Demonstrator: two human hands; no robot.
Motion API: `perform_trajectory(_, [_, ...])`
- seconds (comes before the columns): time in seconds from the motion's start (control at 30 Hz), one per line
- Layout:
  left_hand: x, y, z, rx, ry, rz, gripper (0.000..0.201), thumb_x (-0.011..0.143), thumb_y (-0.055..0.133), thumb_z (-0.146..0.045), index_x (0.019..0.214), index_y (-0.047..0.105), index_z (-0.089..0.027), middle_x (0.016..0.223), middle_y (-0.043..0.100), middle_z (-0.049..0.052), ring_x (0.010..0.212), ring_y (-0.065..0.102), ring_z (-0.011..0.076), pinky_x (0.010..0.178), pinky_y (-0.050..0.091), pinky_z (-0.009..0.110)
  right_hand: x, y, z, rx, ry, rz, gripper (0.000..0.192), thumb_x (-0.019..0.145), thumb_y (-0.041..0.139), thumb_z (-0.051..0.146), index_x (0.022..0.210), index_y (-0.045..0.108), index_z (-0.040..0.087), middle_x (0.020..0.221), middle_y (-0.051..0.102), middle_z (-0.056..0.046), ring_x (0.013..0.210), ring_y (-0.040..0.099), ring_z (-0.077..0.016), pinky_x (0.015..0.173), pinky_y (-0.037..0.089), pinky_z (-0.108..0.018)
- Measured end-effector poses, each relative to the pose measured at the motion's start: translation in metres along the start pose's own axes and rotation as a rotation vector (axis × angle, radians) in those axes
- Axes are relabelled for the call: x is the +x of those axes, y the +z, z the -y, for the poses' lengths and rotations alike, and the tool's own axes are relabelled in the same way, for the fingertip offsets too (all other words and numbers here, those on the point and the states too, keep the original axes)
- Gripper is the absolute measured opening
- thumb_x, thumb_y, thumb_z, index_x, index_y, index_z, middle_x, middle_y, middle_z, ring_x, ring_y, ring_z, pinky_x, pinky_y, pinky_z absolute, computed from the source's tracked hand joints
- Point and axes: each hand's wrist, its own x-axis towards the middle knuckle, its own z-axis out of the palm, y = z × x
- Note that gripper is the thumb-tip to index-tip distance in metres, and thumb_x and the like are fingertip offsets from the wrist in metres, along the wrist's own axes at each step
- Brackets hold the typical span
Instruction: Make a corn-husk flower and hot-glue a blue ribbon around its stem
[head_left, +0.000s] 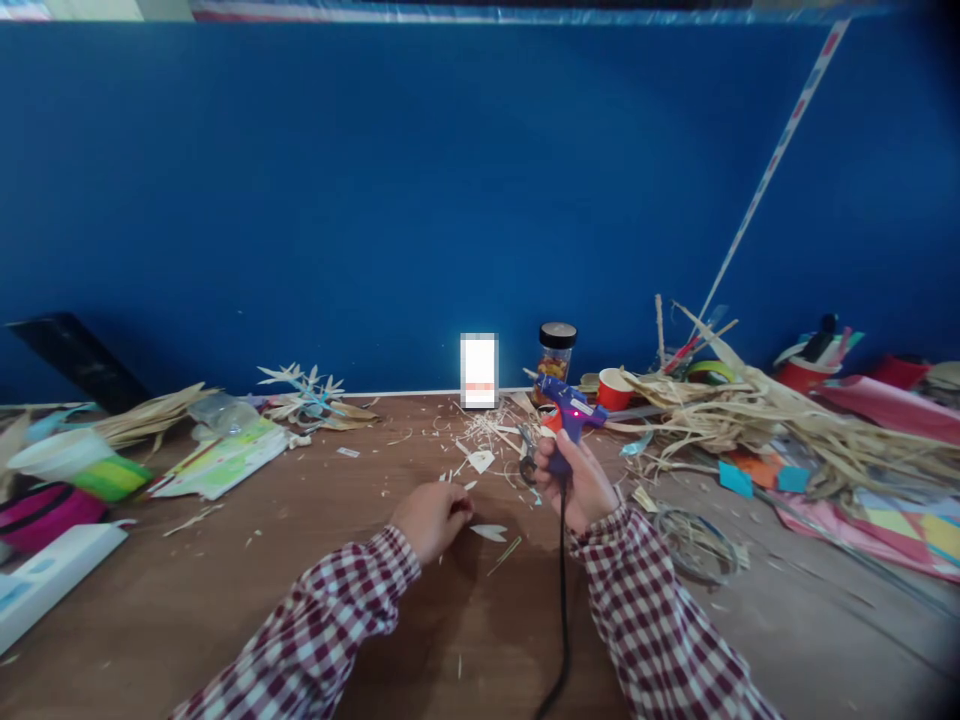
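My right hand (583,488) is wrapped round the handle of a blue hot glue gun (571,402), its nozzle pointing up and to the left. A small red light glows on the gun's body, and its black cord (563,600) hangs down toward me. Low over the tabletop, my left hand (431,520) is closed, thumb and fingers together; whatever they may hold is hidden. Just right of those fingertips lies a pale, leaf-shaped sliver (489,532), with thin straw strips (505,556) beside it.
Scissors (527,458) and plant scraps (486,428) lie beyond my hands. A black-lidded jar (557,350) and an orange cup (615,388) stand behind. Dried strips (750,420) heap up at right; a white power strip (60,578) sits at left. A blue panel (337,200) closes the back.
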Motion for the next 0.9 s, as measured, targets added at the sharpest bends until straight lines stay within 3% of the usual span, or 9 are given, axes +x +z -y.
perform_trajectory(0.27, [0.008, 0.013, -0.004, -0.031, 0.061, 0.070, 0.014, 0.063, 0.056, -0.022, 0.067, 0.068, -0.025, 0.069, 0.067, 0.002, 0.068, 0.058, 0.0202, 0.058, 0.035, 0.026, 0.000, 0.000, -0.001, 0.006, 0.009, -0.012, 0.018, 0.068, 0.065, 0.028, 0.081, 0.055, 0.019, 0.063, 0.053, 0.004, 0.053, 0.049, -0.0066, 0.040, 0.040, -0.013])
perform_trajectory(0.53, [0.012, 0.017, -0.007, -0.072, 0.035, 0.060, 0.008, 0.054, 0.060, -0.013, 0.054, 0.063, -0.021, 0.054, 0.059, 0.000, 0.055, 0.053, 0.0175, 0.051, 0.032, 0.025, 0.000, 0.001, -0.001, -0.001, 0.016, -0.016, 0.020, 0.069, 0.065, 0.027, 0.083, 0.055, 0.020, 0.063, 0.053, 0.004, 0.052, 0.048, -0.0062, 0.040, 0.039, -0.013])
perform_trajectory(0.67, [0.012, 0.016, -0.010, -0.102, 0.061, 0.017, 0.009, 0.061, 0.055, -0.015, 0.062, 0.061, -0.020, 0.062, 0.060, 0.001, 0.061, 0.053, 0.0178, 0.055, 0.034, 0.026, 0.000, 0.000, -0.002, 0.003, 0.003, -0.003, 0.017, 0.070, 0.064, 0.026, 0.083, 0.054, 0.020, 0.065, 0.053, 0.004, 0.054, 0.048, -0.0066, 0.040, 0.039, -0.013])
perform_trajectory(0.9, [0.007, 0.013, -0.009, -0.259, 0.090, -0.060, 0.022, 0.070, 0.044, -0.013, 0.085, 0.060, -0.018, 0.069, 0.062, 0.001, 0.063, 0.055, 0.0146, 0.059, 0.039, 0.025, 0.001, 0.001, -0.003, 0.007, -0.019, -0.011, 0.022, 0.069, 0.065, 0.028, 0.062, 0.048, 0.017, 0.055, 0.044, 0.006, 0.048, 0.042, -0.0054, 0.039, 0.037, -0.014])
